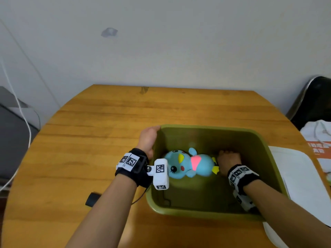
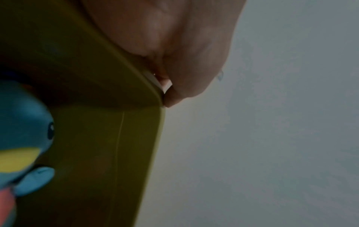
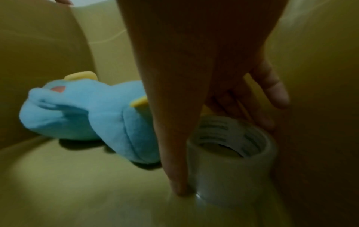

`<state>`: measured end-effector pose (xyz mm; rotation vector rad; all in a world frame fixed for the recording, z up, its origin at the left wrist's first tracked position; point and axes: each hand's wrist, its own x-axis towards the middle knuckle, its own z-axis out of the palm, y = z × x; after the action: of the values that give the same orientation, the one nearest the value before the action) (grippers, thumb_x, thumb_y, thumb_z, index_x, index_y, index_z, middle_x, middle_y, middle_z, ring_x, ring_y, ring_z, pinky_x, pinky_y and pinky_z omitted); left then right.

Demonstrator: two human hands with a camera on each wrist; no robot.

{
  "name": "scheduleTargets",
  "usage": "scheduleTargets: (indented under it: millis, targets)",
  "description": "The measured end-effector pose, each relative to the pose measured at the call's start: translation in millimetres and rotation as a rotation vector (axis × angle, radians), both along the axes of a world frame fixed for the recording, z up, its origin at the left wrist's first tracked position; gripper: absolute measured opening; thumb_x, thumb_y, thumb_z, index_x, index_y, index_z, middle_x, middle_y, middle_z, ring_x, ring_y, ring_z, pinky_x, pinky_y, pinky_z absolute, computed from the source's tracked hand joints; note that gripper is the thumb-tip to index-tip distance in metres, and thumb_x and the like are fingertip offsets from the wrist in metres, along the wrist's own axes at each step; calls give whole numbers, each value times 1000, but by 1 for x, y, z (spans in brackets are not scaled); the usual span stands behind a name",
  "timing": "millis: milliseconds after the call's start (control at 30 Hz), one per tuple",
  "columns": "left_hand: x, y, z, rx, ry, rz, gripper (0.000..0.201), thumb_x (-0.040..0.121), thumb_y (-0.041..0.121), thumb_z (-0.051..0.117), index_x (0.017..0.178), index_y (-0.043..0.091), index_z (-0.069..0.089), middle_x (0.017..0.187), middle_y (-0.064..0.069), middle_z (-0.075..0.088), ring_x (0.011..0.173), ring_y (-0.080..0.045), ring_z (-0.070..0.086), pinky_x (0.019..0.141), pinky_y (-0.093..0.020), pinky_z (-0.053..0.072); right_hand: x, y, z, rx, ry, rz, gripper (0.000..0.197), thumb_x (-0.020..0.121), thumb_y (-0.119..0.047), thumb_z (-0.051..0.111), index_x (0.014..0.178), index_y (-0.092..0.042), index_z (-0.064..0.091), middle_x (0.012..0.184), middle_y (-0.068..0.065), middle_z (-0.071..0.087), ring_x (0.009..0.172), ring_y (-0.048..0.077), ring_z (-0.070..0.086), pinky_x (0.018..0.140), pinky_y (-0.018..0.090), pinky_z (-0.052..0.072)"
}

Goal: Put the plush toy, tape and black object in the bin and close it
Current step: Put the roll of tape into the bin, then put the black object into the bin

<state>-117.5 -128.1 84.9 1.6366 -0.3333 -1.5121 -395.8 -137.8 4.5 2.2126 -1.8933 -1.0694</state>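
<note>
Your right hand (image 3: 213, 86) pinches the clear tape roll (image 3: 233, 161) on the olive plastic bin's (image 1: 211, 128) floor at 3 o'clock of the blue plush toy (image 1: 189, 164). Your left hand (image 1: 149, 140) grips the bin's 9 o'clock rim. The small black object (image 1: 92, 199) lies on the wooden table (image 1: 89, 140), outside at 8 o'clock.

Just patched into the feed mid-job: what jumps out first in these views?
The bright blue plush toy lies on its side on the floor of the olive-green bin, which sits open on the wooden table. Beside the toy, the right hand reaches deep into the bin and holds a roll of clear tape on the bin floor. The left hand grips the bin's far left corner, and a black object lies on the table outside the bin.
</note>
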Motion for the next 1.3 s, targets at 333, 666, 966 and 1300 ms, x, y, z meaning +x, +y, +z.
scheduleTargets:
  millis: [333,666,966,1300]
  targets:
    - [129,85,-45,254,-277,293,41,102,15,45,140,1,50,148,-19,51,136,-34,48,100,-39,40,16,-6,86,-32,-189,-66,34,84,-51,66,77,-20,54,73,-3,55,76,23,62,63,29,45]
    - [148,181,-134,735,-534,443,53,78,29,70,127,16,55,146,-18,37,119,-45,51,98,-54,46,129,-5,163,-265,-515,61,39,97,-41,50,71,-13,57,63,2,52,58,20,52,50,28,35]
    - [137,181,-121,385,-388,504,41,84,12,76,124,14,65,123,-17,68,107,-38,65,89,-43,56,255,40,170,-234,-1103,238,33,91,-45,60,79,-14,65,67,-3,61,68,20,60,57,33,46]
    - [156,136,2,-257,29,389,35,85,-8,69,117,7,65,99,-13,64,80,-24,64,74,-37,53,288,73,117,362,-1171,325,78,89,-57,65,151,-23,34,137,1,55,116,14,56,90,31,48]
